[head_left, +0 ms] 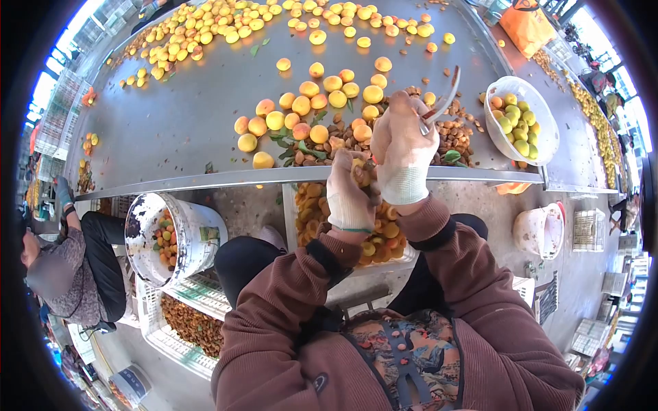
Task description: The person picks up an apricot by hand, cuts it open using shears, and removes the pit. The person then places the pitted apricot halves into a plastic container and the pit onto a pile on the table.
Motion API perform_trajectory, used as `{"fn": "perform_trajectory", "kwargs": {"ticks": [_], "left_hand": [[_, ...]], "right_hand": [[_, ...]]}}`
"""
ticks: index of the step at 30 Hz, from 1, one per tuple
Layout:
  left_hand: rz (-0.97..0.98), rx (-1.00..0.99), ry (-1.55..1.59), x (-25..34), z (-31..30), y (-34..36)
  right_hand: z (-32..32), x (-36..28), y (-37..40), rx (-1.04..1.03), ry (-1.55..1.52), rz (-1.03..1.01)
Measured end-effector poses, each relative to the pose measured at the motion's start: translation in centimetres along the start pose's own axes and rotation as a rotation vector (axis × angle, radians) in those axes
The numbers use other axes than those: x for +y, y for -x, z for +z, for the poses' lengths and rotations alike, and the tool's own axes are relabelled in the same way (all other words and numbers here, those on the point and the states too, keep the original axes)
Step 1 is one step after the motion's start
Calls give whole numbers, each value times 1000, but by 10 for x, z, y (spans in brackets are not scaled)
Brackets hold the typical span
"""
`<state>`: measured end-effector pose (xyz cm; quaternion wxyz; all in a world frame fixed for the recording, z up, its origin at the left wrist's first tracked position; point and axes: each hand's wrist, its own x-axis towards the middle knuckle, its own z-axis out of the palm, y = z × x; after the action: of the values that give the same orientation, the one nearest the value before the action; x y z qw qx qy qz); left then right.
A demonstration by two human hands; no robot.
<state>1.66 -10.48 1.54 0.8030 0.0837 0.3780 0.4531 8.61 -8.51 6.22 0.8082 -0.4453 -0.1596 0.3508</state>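
Note:
My right hand [404,147], in a pale glove, is closed around a curved knife [449,96] whose blade points up and to the right. Close beside it on the left, my left hand [351,195], also gloved, has its fingers curled around what looks like an apricot, mostly hidden. Both hands are over the table's front edge. Behind them lie brown pits [454,139], green leaves and whole yellow-orange apricots [319,133]. Below the hands, a crate of apricot pieces [384,246] stands between my knees.
A white bowl of greenish-yellow fruit [521,127] sits at the right of the metal table [185,123]. More apricots [205,27] spread across the back. At left are a stained bucket [199,236], a crate of pits [192,325] and a seated person [82,274]. Another bucket [538,231] stands right.

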Motion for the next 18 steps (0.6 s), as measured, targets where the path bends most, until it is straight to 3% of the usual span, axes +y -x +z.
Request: {"fn": "perform_trajectory", "kwargs": {"ticks": [3, 5, 7, 10, 13, 18], "left_hand": [[-7, 42, -28, 1, -4, -1], [-2, -119, -57, 5, -6, 3], [-24, -50, -36, 6, -2, 0], [-25, -137, -108, 5, -9, -5], [-130, -158, -96, 15, -5, -3], [-130, -171, -157, 17, -2, -3]], "right_hand": [[9, -6, 0, 113, 2, 32], [-3, -7, -8, -77, -5, 97], [-6, -4, -17, -32, 15, 95], [-13, -14, -25, -73, -148, 282], [-23, -10, -33, -94, -155, 284], [-25, -9, -35, -57, -203, 320]]}}
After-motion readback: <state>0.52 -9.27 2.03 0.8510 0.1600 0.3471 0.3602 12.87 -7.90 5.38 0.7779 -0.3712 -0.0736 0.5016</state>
